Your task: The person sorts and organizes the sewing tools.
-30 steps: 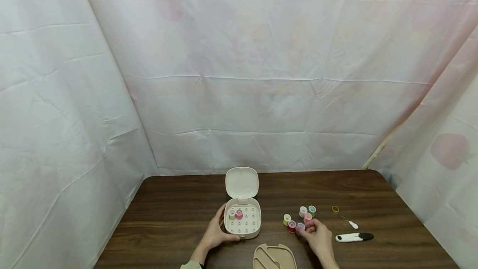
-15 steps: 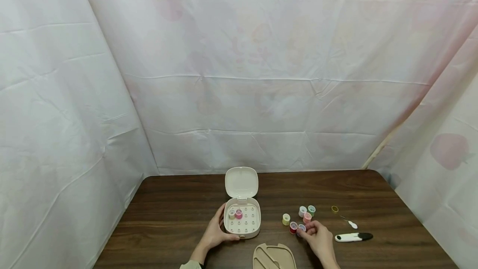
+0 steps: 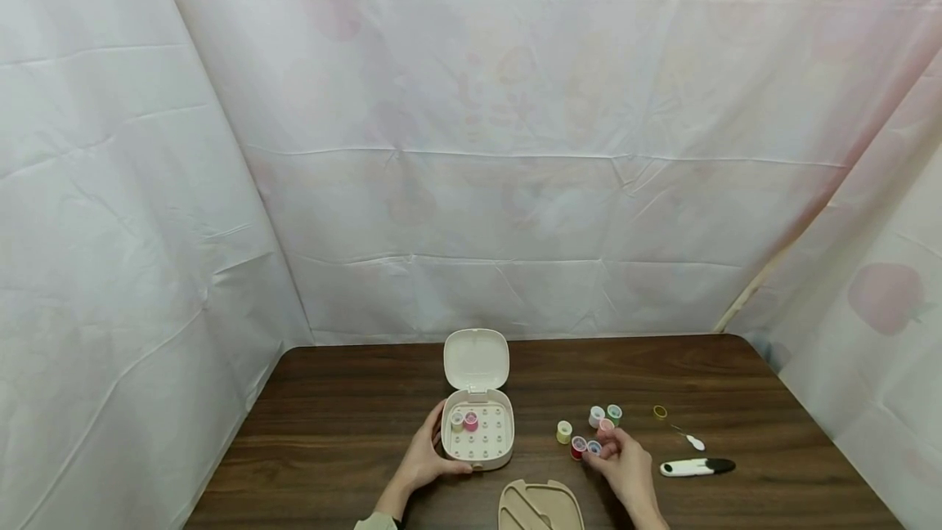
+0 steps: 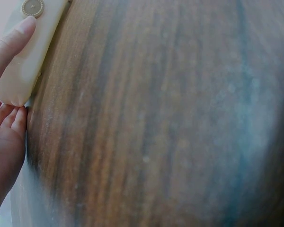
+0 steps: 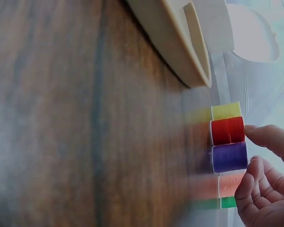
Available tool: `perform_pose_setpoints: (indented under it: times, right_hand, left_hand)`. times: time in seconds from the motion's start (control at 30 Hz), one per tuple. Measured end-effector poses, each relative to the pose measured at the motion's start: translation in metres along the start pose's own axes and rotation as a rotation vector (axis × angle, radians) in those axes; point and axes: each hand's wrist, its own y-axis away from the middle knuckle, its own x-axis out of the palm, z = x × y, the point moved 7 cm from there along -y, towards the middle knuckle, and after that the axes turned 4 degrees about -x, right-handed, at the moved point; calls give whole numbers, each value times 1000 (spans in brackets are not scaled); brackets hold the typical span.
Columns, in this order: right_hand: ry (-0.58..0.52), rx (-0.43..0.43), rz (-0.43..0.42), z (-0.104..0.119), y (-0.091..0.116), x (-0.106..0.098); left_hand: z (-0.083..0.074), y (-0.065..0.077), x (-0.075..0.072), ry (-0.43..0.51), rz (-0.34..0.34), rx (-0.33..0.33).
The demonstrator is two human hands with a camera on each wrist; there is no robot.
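My left hand (image 3: 425, 455) holds a cream sewing box (image 3: 508, 452) by its left side, thumb at the front near the button-shaped clasp (image 4: 33, 7). The box's lid (image 3: 477, 359) stands open. Inside, a whitish spool (image 3: 457, 422) and a pink spool (image 3: 471, 422) sit on the peg tray. My right hand (image 3: 631, 477) is over a cluster of thread spools, thumb and fingers apart. Its thumb tip is at the top of the red spool (image 5: 228, 131), its fingers at the top of the purple spool (image 5: 229, 158). Yellow (image 3: 563, 432), white (image 3: 596, 416), salmon (image 3: 605, 424) and green (image 3: 614, 413) spools stand close by.
A beige compartment tray (image 3: 562, 501) lies at the table's front edge between my hands. To the right are a white-and-black tool (image 3: 684, 469), a white-handled needle threader (image 3: 695, 442) and a yellow ring (image 3: 660, 412). White curtains (image 3: 471, 186) hang behind the table.
The red and purple spools have shifted slightly right and away from the yellow one. My right hand's fingers have since spread a little around the purple spool. My left hand stays on the box.
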Motion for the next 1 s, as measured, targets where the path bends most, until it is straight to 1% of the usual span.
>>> perform_pose_setpoints:
  times: [0.23, 0.5, 0.67, 1.0]
  right_hand:
    - [-32, -20, 29, 6, -5, 4]
    - [27, -44, 33, 6, -7, 3]
    - [26, -53, 25, 4, -6, 3]
    - [9, -28, 60, 0, -5, 5]
  left_hand:
    - [-4, 1, 0, 9, 4, 5]
    - [-4, 0, 0, 13, 4, 15]
    - [-7, 1, 0, 19, 7, 11]
    - [-10, 2, -1, 16, 12, 4]
